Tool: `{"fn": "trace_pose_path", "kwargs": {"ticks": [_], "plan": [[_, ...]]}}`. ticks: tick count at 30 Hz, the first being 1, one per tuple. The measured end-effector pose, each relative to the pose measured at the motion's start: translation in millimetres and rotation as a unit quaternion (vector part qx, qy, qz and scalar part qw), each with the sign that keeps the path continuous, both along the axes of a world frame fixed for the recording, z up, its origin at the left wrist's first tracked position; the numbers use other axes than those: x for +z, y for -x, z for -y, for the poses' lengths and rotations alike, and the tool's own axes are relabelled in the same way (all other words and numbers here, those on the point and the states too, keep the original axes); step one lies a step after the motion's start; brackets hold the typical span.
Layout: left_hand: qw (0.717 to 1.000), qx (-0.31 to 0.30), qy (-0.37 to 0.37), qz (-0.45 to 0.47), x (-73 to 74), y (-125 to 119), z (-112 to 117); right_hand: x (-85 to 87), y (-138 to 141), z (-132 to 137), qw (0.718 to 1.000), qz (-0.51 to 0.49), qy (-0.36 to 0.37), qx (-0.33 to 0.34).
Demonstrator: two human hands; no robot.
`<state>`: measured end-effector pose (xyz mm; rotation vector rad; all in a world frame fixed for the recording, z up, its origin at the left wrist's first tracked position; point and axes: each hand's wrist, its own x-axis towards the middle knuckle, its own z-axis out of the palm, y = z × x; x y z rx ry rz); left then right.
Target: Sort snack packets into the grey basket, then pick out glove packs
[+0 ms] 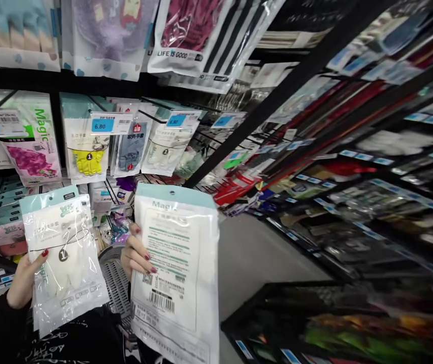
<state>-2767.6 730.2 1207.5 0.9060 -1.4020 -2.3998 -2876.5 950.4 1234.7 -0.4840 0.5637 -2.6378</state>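
My left hand grips the left edge of a clear packet of white gloves with a teal top strip, its front facing me. My right hand holds a larger packet by its left edge, showing the printed back with a barcode and a teal top. Both packets are held up in front of a wall of hanging glove packets. Both hands have dark red nails and black sleeves.
Hooks carry glove packets with blue price tags reading 6.80. A grey basket sits below between the hands. Dark shelving full of goods runs along the right, beside a grey floor aisle.
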Motion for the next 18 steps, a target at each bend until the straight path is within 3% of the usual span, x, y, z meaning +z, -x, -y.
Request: {"fn": "trace_pose_path", "kwargs": {"ticks": [3, 12, 15, 18], "plan": [[1.0, 0.006, 0.011, 0.007, 1.9, -1, -1, 10.2, 4, 2, 0.998, 0.026, 0.045, 0.041], [1.0, 0.009, 0.011, 0.008, -0.3, -1, 0, 39.4, 35, 8, 0.997, 0.018, 0.078, 0.022], [1.0, 0.007, 0.009, 0.012, -3.3, -2, 2, 41.2, 35, 4, 0.997, -0.007, 0.063, 0.048], [1.0, -0.005, 0.005, 0.013, -7.5, -4, 5, 31.6, 37, -2, 0.993, -0.06, 0.026, 0.101]]}}
